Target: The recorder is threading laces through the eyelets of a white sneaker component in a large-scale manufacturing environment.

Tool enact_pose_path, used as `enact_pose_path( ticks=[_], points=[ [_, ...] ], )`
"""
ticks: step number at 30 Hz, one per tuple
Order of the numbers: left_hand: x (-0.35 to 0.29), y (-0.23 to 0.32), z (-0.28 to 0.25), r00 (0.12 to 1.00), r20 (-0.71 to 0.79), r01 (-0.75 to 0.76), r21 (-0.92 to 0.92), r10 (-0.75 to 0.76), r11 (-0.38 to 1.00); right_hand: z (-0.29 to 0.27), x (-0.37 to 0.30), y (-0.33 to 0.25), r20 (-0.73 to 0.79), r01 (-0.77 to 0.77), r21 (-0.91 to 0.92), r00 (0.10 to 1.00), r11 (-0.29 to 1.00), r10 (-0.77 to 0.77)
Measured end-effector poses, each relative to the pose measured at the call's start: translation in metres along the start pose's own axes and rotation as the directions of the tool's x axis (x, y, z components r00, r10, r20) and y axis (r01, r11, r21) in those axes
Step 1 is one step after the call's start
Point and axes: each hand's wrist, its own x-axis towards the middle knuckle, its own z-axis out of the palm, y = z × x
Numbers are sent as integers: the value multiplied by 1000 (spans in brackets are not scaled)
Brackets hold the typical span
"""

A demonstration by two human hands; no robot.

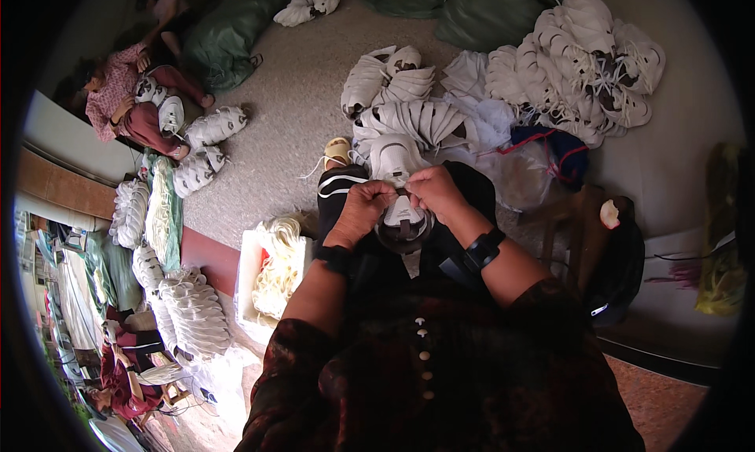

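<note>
Across my lap lies a white shoe upper (391, 155), its pale toe pointing away from me and its dark-lined heel opening towards me. Over the lacing area, my left hand (366, 208) closes its fingertips on the upper's left side. Facing it, my right hand (436, 191) pinches at the right side of the same area; any lace between those fingers is too small to make out. The two sets of fingertips nearly meet above the tongue (403, 211). Both wrists wear dark bands.
Stacked white shoe uppers (413, 126) lie beyond my knees, with a larger heap (582, 63) at far right. A white box (250, 283) of pale laces (279, 267) stands by my left leg. To my right is a wooden stool (586, 228). Other people (130, 98) sit at left.
</note>
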Motion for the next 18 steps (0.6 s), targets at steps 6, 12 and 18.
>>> enact_pose_path(
  ticks=[6,12,18],
  points=[
    [-10,8,11,973,-68,-185,347,222,919,4,-7,-3,-53,9,28,999,1000,-8],
    [-16,12,20,904,-212,-225,501,370,835,3,-7,-5,-23,25,-42,999,999,-26],
    [-11,20,25,923,-270,-96,530,275,843,5,-3,5,7,193,-230,980,954,-197]
  ],
)
